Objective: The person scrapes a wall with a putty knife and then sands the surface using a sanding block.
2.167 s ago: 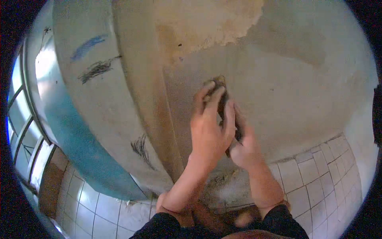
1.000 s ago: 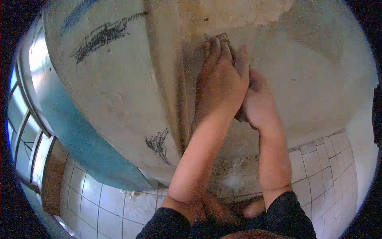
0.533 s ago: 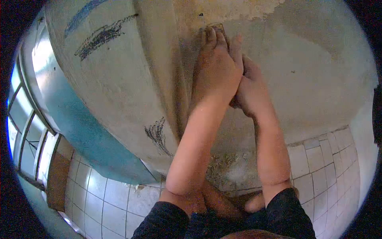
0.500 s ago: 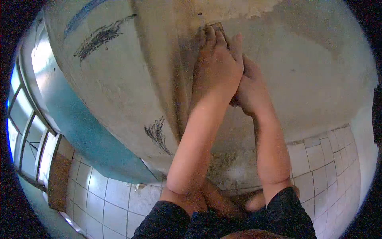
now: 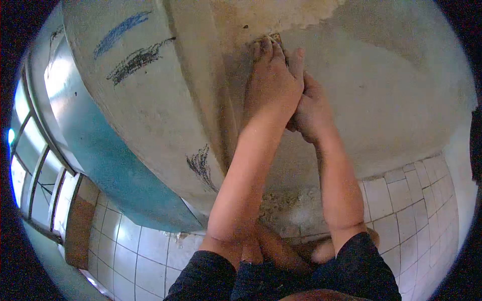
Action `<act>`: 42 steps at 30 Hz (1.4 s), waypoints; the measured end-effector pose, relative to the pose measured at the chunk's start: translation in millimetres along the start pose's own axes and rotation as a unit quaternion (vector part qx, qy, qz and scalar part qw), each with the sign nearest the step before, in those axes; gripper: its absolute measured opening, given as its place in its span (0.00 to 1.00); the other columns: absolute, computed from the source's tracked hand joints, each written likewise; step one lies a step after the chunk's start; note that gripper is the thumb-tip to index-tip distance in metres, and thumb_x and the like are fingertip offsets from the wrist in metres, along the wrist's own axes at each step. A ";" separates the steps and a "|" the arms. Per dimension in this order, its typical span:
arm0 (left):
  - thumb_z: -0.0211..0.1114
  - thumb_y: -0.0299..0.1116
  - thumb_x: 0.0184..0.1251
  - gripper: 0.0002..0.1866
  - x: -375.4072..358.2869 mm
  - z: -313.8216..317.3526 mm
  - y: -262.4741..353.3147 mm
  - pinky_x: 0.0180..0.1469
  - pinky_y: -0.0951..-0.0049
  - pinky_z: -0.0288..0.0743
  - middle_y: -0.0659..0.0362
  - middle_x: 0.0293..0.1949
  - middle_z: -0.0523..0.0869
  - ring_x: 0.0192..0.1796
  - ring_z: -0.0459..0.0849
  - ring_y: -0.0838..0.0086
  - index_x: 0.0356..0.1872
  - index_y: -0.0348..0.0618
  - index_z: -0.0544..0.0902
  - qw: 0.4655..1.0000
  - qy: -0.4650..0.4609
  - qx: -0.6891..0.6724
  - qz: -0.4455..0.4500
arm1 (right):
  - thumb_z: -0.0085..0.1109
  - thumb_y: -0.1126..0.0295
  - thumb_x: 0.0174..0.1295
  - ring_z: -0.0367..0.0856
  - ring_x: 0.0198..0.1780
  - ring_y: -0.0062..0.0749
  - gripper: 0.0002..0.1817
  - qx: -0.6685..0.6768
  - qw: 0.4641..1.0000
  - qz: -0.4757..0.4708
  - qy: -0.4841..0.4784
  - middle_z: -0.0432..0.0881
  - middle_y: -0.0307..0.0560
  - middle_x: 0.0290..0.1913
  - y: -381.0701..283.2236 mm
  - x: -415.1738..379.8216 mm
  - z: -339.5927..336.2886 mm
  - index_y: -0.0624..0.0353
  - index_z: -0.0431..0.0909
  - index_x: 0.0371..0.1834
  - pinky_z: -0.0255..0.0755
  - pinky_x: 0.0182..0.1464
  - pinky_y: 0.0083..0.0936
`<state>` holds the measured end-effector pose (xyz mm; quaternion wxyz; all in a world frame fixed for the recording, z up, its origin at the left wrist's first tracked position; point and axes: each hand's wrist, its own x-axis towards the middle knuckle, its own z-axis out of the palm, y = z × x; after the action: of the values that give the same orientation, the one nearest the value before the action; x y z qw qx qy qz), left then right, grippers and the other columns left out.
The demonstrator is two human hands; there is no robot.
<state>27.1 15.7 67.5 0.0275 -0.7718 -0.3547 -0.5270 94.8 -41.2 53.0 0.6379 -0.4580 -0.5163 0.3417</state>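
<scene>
Higher now, left hand (image 5: 273,83) is laying nearly straight fingers (image 5: 268,48) on a block (image 5: 276,37), right hand (image 5: 314,110) gripping it, ideally pressing evenly.

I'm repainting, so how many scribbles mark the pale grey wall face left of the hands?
3: a slanting blue scribble uppermost, a slanting black scribble below it, and a feathery black scribble lower, near the left forearm, which may hide more.

Over there the left hand (image 5: 273,83) lies over a tool (image 5: 276,38) before the wall (image 5: 381,110), the right hand (image 5: 314,111) just beside it, scribbles (image 5: 135,62) leftward on the wall, a window (image 5: 37,175) farther left, floor (image 5: 125,253) below.
</scene>
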 end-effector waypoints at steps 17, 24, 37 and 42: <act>0.42 0.47 0.71 0.31 9.1 7.9 -0.5 0.69 0.61 0.57 0.33 0.60 0.67 0.66 0.63 0.46 0.58 0.21 0.67 0.996 0.024 0.028 0.085 | 0.48 0.66 0.65 0.64 0.15 0.18 0.15 -0.011 0.999 -0.041 0.027 0.76 0.40 0.24 2.1 4.8 -5.8 0.63 0.72 0.51 0.54 0.15 0.21; 0.41 0.46 0.72 0.30 13.1 4.9 0.9 0.68 0.60 0.57 0.36 0.61 0.68 0.66 0.62 0.46 0.57 0.22 0.68 0.998 0.002 0.039 0.056 | 0.49 0.67 0.64 0.63 0.15 0.18 0.15 0.022 0.999 -0.024 0.027 0.74 0.39 0.22 -1.0 8.2 -6.2 0.63 0.71 0.51 0.53 0.15 0.19; 0.42 0.44 0.72 0.29 -7.8 13.8 -2.1 0.68 0.60 0.58 0.36 0.62 0.66 0.66 0.64 0.48 0.58 0.22 0.67 0.998 -0.010 0.052 0.042 | 0.48 0.66 0.65 0.64 0.17 0.21 0.17 -0.119 0.990 -0.069 0.015 0.73 0.40 0.21 16.8 0.4 -21.1 0.65 0.69 0.53 0.57 0.18 0.21; 0.45 0.44 0.69 0.29 -100.2 39.1 0.1 0.63 0.52 0.63 0.39 0.62 0.69 0.63 0.69 0.46 0.57 0.22 0.68 0.979 -0.158 0.128 0.017 | 0.52 0.65 0.61 0.80 0.42 0.46 0.22 -0.341 0.936 -0.041 -0.073 0.80 0.58 0.47 143.8 -26.6 -86.2 0.65 0.68 0.57 0.71 0.42 0.41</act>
<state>39.0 -20.1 -33.2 0.0791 -0.8413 -0.4059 -0.3482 177.7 -35.4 -95.0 0.4170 -0.6006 -0.6653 0.1511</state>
